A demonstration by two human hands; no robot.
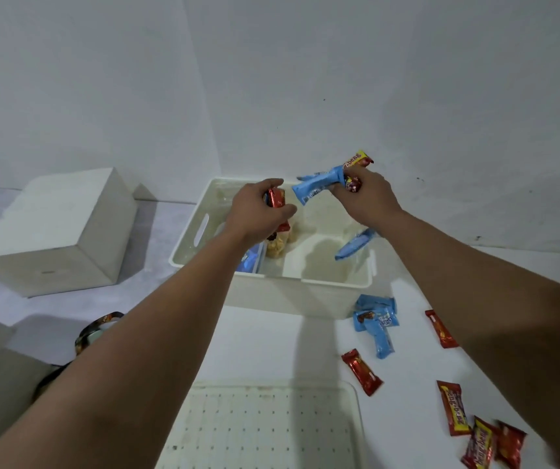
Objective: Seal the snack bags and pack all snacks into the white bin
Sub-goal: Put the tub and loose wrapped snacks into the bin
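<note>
My left hand point(258, 208) is curled round a red bar point(274, 198) and holds it over the bin point(336, 282), just above a clear bag of snacks point(279, 245) that stands inside against the middle divider. My right hand point(363, 198) grips a bundle above the bin's far side: a blue bar point(317, 188) sticking out toward my left hand, and a red-and-yellow bar point(358, 160) poking up behind it. The two hands are close but do not touch.

Inside the bin, a second blue bar point(355, 245) leans against the right wall, and a blue packet point(250, 262) shows in the left compartment beside the bag.

On the table point(305, 346), just right of the bin's near corner, lie three blue bars point(375, 319) in a loose heap. Further right of them is one red bar point(441, 329), and nearer me another point(361, 371). More red-and-yellow bars point(482, 431) lie scattered nearer still. A perforated white lid point(265, 428) rests in front of the bin, and a white box point(55, 231) stands well to the bin's left.
</note>
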